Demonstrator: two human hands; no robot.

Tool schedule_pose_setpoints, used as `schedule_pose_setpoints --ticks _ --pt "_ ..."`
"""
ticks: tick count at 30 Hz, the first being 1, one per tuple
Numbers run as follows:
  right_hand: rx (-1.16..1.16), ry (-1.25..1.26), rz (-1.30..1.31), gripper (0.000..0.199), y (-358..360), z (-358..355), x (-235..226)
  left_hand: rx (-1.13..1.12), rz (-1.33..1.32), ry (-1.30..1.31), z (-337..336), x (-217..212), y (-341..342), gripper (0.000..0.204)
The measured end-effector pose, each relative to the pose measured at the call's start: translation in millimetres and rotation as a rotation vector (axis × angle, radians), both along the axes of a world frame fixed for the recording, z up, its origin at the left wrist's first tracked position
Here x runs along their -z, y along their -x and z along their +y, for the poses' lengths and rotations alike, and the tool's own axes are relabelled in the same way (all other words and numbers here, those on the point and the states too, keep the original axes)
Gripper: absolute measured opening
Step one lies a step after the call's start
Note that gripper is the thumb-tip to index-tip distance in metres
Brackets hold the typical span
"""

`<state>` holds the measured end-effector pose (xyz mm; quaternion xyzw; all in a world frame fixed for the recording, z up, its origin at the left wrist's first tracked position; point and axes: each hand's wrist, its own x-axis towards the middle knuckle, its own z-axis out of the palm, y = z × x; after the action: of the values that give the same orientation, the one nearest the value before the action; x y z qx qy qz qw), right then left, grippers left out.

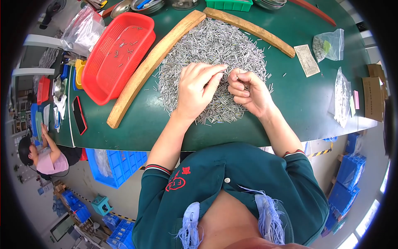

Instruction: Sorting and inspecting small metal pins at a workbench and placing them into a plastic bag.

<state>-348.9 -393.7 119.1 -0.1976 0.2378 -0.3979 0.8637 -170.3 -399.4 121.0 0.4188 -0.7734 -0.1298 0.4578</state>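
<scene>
A broad heap of small metal pins [215,45] is spread over the green table, and both my hands are above it, close together. My left hand [195,89] is closed in a pinch, thumb against forefinger, pointing toward the right hand. Whatever is between its fingertips is too small to make out. Curled inward, my right hand [251,91] has its thumb pressed to the forefinger and the other fingers folded; what it holds, if anything, is hidden. Two wooden bars [155,66] meet at an angle behind the heap and border it on the left and far right.
Left of the bars, a red perforated basket [93,79] has some pins in it. A paper slip [306,60] and clear bags [329,45] lie at the right. A green tray [229,5] stands at the back. A person [45,155] works at far left.
</scene>
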Motion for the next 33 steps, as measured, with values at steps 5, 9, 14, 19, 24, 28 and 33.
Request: schedule_pose_setpoints --ticks 5,9,14,19,24,28,33 --pt "0.131 0.051 0.29 0.024 -7.0 4.7 -8.3 0.004 -0.054 0.026 2.2 -1.6 3.4 0.02" --pt "0.11 0.128 0.376 0.024 -6.2 3.0 1.3 0.007 -0.076 0.036 1.6 0.7 4.0 0.02" --pt "0.105 0.077 0.327 0.017 -5.6 2.8 1.2 0.005 0.026 -0.06 2.9 3.7 4.0 0.022" --pt "0.114 0.04 0.24 0.016 -6.6 3.1 -0.6 0.016 0.161 -0.158 3.5 4.6 3.0 0.019" --pt "0.132 0.109 0.318 0.014 -6.5 3.0 0.8 0.027 0.329 -0.321 5.9 -6.5 3.7 0.019" --pt "0.123 0.093 0.275 0.014 -6.8 3.7 2.2 0.126 0.328 -0.411 4.0 -5.2 3.5 0.018" --pt "0.103 0.069 0.272 0.015 -7.2 3.5 3.4 0.101 0.233 -0.303 4.7 -2.5 5.3 0.016"
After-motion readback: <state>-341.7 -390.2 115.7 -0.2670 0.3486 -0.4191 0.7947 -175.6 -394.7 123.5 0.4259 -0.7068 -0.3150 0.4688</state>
